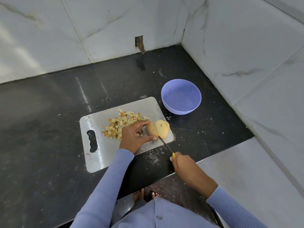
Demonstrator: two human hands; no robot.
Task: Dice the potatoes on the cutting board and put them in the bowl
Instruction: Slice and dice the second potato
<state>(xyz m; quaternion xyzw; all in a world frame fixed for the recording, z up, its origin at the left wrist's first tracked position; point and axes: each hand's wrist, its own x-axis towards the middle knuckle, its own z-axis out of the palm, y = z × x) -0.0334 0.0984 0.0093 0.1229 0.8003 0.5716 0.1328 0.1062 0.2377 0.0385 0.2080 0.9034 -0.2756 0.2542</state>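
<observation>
A grey cutting board point(98, 155) lies on the black counter. A potato sits near its right edge, cut into two halves: the left half point(151, 130) keeps its brown skin up, the right half point(162, 129) shows pale flesh. My left hand point(134, 137) holds the left half between thumb and fingers. My right hand point(184, 167) grips a knife point(166, 145) by its yellow handle, the blade lying between the two halves. A pile of diced potato point(121, 124) covers the board's middle. The purple bowl point(166, 102) stands beyond the board's right corner, with nothing inside.
White marble-pattern walls point(246, 46) close off the counter at the back and right. A small hole point(139, 42) opens in the back wall. The counter's front edge point(164, 176) runs just below the board. Crumbs lie scattered around the board.
</observation>
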